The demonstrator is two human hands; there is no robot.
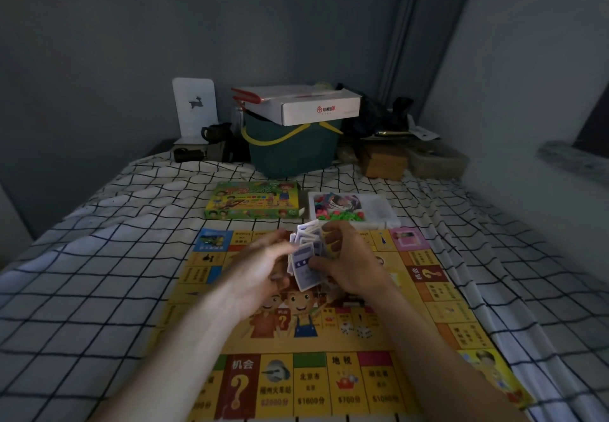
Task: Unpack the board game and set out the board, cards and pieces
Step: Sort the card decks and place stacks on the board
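While both hands worked above the board, the scene stood as below.

Board: board [329, 349] lay unfolded and flat on the checked sheet [99, 289], long axis running away from the person.

Cards: a loose, fanned stack of cards [306, 256] was held above the far half of the board, between the two hands, faces partly toward the camera.

Right hand: right hand [349, 260] gripped the stack, fingers over the top edge and thumb at the lower face; closed round the cards.

Left hand: left hand [263, 270] touched the stack's left side, fingers loosely curled; motion blur hid whether it pinched a card, so its hold could not be told.

Tray: white tray [382, 210] with green and pink pieces and a few more cards sat just past the board's far right corner.

Box: game box [253, 204] lay beside the tray, to its left, past the board's far edge.

Dice: two dice [356, 329] rested on the board's centre, nearer than the hands.

Key relation: the cards sat directly over the board, so a set-down would go straight down; the right hand carried them. The tray lay ahead and to the right, nearer the right hand.

Judgement: board done, cards being squared or sorted, pieces not yet set out.
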